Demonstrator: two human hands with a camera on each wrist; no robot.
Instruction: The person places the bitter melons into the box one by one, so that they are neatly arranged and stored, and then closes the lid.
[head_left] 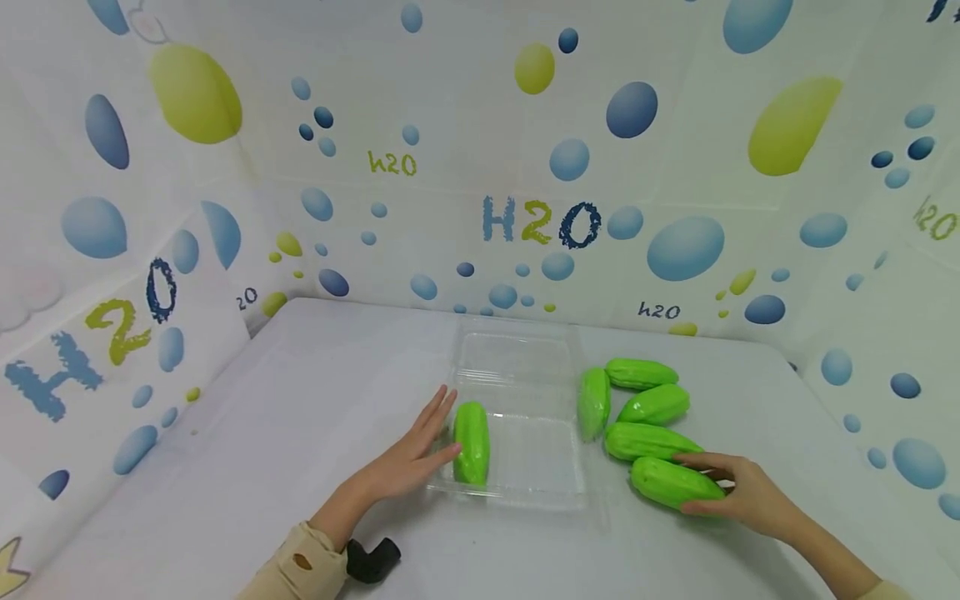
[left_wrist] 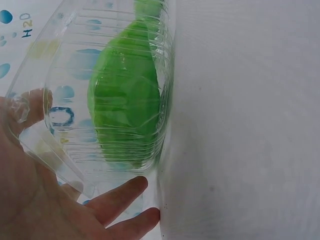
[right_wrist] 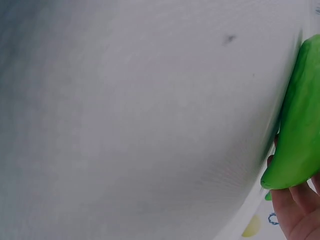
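Observation:
A clear plastic clamshell box (head_left: 536, 457) lies open on the table, its lid (head_left: 516, 357) folded back. One glossy green oblong gourd (head_left: 471, 443) lies along the left side inside it; through the box wall the left wrist view shows this gourd (left_wrist: 125, 95). My left hand (head_left: 405, 462), fingers spread and fairly straight, is at the box's left wall, thumb over the rim. On the right, my right hand (head_left: 750, 493) grips the right end of the nearest loose gourd (head_left: 675, 483), thumb in front and fingers behind. The right wrist view shows that gourd's tip (right_wrist: 295, 145).
Several more green gourds lie right of the box, among them an upright one (head_left: 595, 403) close to its wall and one (head_left: 651, 442) beside the gripped gourd. A black object (head_left: 372, 560) is by my left sleeve. A printed curtain (head_left: 450, 167) hangs behind the white table (head_left: 330, 367).

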